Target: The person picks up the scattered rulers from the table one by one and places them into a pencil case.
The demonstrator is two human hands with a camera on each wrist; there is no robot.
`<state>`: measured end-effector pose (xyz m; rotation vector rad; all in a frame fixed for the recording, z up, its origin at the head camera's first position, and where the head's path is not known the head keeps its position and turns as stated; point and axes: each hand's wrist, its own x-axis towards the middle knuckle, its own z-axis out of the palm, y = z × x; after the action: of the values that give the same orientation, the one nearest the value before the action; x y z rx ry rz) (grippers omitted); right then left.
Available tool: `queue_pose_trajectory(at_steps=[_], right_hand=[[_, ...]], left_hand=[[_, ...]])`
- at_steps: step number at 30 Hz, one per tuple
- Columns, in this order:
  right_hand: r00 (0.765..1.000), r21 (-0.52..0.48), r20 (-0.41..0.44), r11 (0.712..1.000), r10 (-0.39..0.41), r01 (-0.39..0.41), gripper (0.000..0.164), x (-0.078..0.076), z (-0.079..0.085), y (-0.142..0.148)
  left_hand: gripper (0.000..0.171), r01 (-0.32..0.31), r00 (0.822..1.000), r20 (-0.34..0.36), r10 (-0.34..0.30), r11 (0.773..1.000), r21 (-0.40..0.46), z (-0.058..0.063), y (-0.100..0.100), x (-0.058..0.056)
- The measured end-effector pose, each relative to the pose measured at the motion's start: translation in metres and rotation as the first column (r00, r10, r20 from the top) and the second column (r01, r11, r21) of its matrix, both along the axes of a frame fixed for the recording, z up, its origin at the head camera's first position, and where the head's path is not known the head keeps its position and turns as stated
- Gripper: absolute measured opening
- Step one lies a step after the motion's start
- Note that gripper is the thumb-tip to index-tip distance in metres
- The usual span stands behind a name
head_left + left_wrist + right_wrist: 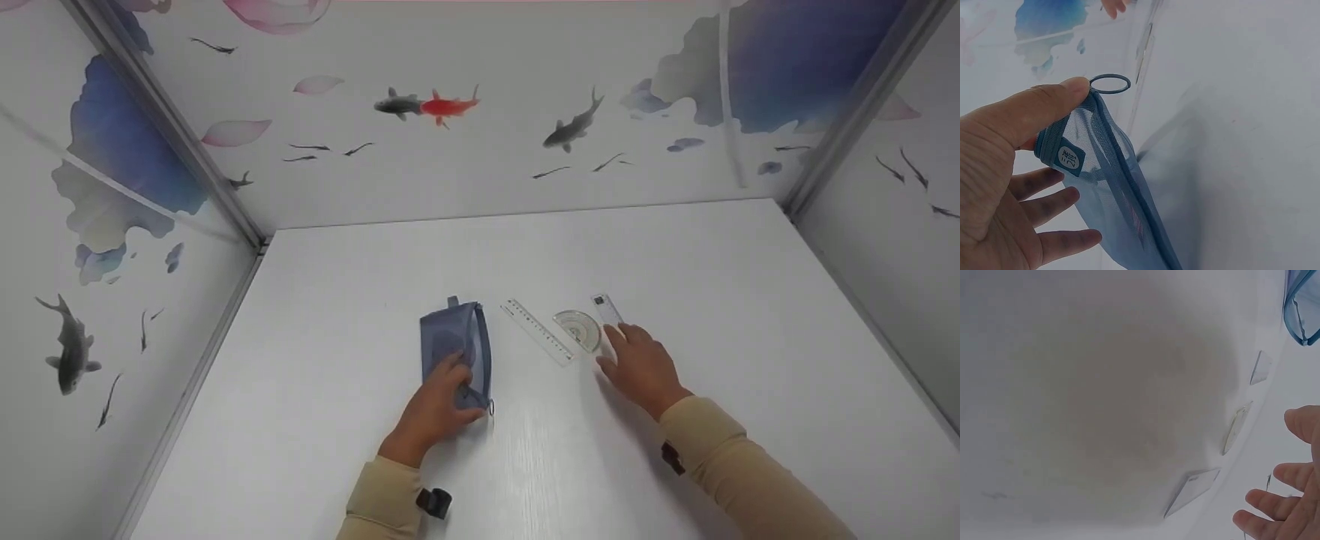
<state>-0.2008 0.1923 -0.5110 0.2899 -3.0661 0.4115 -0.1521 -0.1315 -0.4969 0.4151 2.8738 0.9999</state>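
Note:
My left hand (433, 411) holds a blue mesh zip pouch (444, 330) by its near end. In the left wrist view its thumb presses on the zipper end, beside the pull ring (1111, 84) and a small label (1071, 158); the other fingers spread behind. The pouch's long zipped side gapes in the head view. My right hand (646, 369), fingers loosely extended and holding nothing, hovers by a clear strip like a ruler (606, 306), covering its lower part. Left of that lie a clear protractor (579, 331) and a clear ruler (537, 331).
A white tabletop (525, 251) lies under everything. White panels with painted fish and blue shapes enclose it at the back (495, 172), left (45, 247) and right (877, 225). Small black devices (434, 503) are strapped at both cuffs.

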Motion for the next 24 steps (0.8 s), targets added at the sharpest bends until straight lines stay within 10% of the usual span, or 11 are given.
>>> queue_pose_trajectory(at_steps=[24], right_hand=[[0.992,-0.024,0.108,0.997,-0.067,0.070,0.052,-0.021,-0.003,0.028]], left_hand=[[0.039,0.002,1.000,0.023,-0.002,1.000,-0.008,0.004,0.000,0.000]])
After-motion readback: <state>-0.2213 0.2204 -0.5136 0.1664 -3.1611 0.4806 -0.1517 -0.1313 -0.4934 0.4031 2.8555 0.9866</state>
